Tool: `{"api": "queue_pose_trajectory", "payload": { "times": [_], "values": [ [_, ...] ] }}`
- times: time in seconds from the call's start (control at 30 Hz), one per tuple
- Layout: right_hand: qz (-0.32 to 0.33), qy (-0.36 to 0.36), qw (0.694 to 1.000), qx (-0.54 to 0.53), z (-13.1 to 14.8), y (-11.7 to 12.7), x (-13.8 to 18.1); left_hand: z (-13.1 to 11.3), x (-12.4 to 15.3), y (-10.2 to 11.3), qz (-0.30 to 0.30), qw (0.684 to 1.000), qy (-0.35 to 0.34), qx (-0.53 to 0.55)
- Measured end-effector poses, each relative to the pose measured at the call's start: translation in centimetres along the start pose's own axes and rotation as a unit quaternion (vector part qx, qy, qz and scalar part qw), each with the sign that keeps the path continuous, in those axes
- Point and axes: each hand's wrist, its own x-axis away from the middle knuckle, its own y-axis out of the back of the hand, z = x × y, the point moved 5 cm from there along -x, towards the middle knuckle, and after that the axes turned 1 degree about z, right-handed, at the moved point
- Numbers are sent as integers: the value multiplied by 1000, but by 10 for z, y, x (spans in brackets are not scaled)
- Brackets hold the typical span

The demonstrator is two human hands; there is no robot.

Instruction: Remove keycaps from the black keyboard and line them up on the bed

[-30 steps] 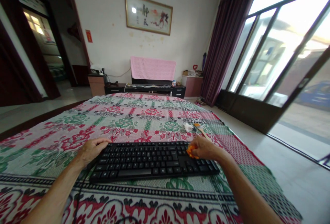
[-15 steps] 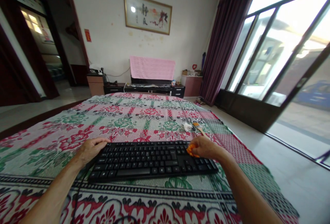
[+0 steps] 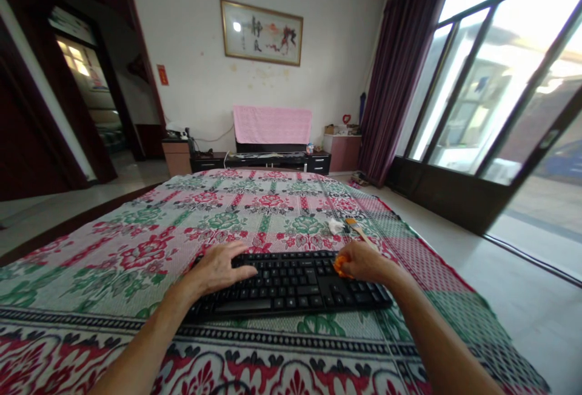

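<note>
A black computer keyboard (image 3: 291, 283) lies flat on a patterned cloth in front of me. Over its left end is my left hand (image 3: 220, 268), fingers apart and thumb stretched across the keys; whether it touches them I cannot tell. My right hand (image 3: 361, 260) is closed around a bunched orange cloth (image 3: 342, 266) at the keyboard's right part, near the navigation keys. Just beyond that hand lie a brush (image 3: 359, 231) with a pale handle and a crumpled white wad (image 3: 335, 226).
The red, green and white floral cloth (image 3: 268, 201) covers the whole surface under the keyboard. Part of a dark cable (image 3: 231, 388) shows at the bottom edge. Across the room stands a low black cabinet (image 3: 318, 163) with a pink towel (image 3: 273, 124) above it.
My left hand has moved right, from the keyboard's upper left corner onto its left keys, with its fingers spreading. My right hand stays at nearly the same place with the orange cloth.
</note>
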Motion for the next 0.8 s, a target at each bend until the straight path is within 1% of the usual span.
{"api": "queue_pose_trajectory", "payload": {
  "times": [0.07, 0.17, 0.27, 0.4, 0.5, 0.6, 0.7, 0.77, 0.8],
  "values": [
    [0, 2, 1000, -4, 1, 0, 0, -11, -2, -10, 27, 1000, -1, -17],
    [3, 7, 1000, -16, 2, 1, 0, -17, -6, -18, 39, 999, 10, -27],
    [9, 4, 1000, -21, 2, 0, 0, -24, -10, -19, 41, 999, -3, -29],
    [14, 7, 1000, -19, 3, -2, -1, -44, -17, -16, 52, 997, -37, -42],
    [35, 5, 999, -17, 2, -2, 1, -58, -22, -15, 59, 996, -52, -44],
    [57, -2, 998, -29, 0, 0, 5, -62, -26, -19, 73, 995, -49, -51],
    [80, 3, 995, -53, -2, 1, 9, -61, -30, -22, 74, 994, -49, -64],
    [74, 0, 995, -64, -5, 2, 9, -60, -31, -24, 71, 995, -39, -64],
    [61, -3, 996, -65, -6, 3, 9, -59, -31, -24, 70, 995, -30, -61]
  ]
}}
